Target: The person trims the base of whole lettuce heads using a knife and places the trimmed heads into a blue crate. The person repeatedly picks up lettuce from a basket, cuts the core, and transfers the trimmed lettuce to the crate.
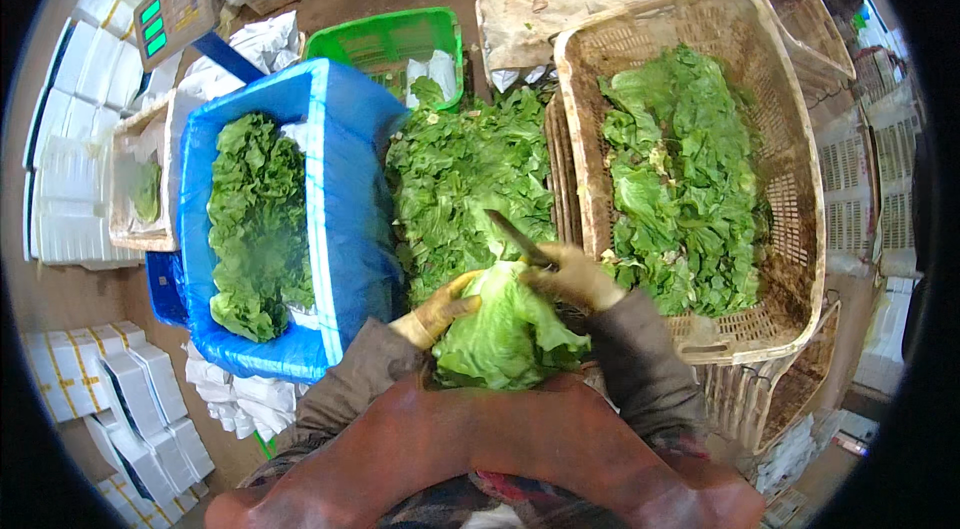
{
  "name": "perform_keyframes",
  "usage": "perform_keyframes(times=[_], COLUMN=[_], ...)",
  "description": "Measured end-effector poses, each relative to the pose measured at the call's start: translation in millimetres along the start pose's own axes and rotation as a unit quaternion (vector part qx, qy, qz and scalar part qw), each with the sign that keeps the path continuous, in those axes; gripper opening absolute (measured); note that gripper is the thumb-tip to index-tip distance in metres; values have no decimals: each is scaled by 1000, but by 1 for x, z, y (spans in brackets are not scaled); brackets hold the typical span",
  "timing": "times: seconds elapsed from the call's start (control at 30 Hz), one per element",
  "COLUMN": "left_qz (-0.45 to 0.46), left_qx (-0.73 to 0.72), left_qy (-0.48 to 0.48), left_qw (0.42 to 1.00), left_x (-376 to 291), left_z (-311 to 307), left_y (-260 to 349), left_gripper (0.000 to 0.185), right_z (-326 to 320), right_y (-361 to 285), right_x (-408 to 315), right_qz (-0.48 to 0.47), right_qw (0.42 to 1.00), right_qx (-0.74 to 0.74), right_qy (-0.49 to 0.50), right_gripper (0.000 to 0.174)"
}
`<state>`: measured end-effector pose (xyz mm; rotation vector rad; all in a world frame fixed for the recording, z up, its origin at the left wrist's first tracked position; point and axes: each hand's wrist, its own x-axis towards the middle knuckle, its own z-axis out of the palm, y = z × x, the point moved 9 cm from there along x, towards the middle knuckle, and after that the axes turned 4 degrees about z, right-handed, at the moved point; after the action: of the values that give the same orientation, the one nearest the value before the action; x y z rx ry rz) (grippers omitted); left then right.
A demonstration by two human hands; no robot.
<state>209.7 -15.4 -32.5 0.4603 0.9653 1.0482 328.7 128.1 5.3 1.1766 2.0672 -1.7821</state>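
A head of leafy lettuce (491, 337) rests against my apron (480, 424), its stem end pointing away from me. My left hand (442, 307), in a yellowish work glove, grips the lettuce from its left side. My gloved right hand (574, 276) is closed around a knife (517, 236), whose blade points up and to the left above the stem end. Whether the blade touches the lettuce I cannot tell. Below and beyond both hands spreads a heap of loose lettuce leaves (465, 176).
At left, a blue-lined box (321, 229) holds lettuce, with a scale display (176, 11) behind it. A dirty plastic crate (784, 154) of lettuce stands at right. Beyond the heap is a green crate (352, 41) with white packets. White foam boxes (150, 409) are stacked lower left.
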Motion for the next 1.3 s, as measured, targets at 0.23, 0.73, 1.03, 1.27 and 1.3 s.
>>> perform_keyframes(times=[0.23, 0.73, 1.03, 1.27, 1.3], left_qz=[45, 167, 249, 256, 322], left_qx=[-189, -57, 70, -168, -136], left_qy=[-87, 131, 192, 276, 267], left_qw=[977, 975, 947, 911, 898], left_x=[83, 45, -44, -176, -200], left_z=[28, -15, -58, -157, -162], left_y=[78, 20, 83, 11, 63], left_gripper=[81, 91, 105, 97, 100], right_z=[-201, -97, 68, 175, 161], right_y=[-60, -52, -124, -215, -223], right_x=[-53, 42, 18, 59, 63], right_qz=[-186, -210, -25, -227, -233], right_qw=[892, 923, 817, 968, 962], right_qx=[-228, -302, 538, 96, 139], right_qy=[343, 117, -209, -49, -23], right_gripper=[56, 46, 59, 66, 63])
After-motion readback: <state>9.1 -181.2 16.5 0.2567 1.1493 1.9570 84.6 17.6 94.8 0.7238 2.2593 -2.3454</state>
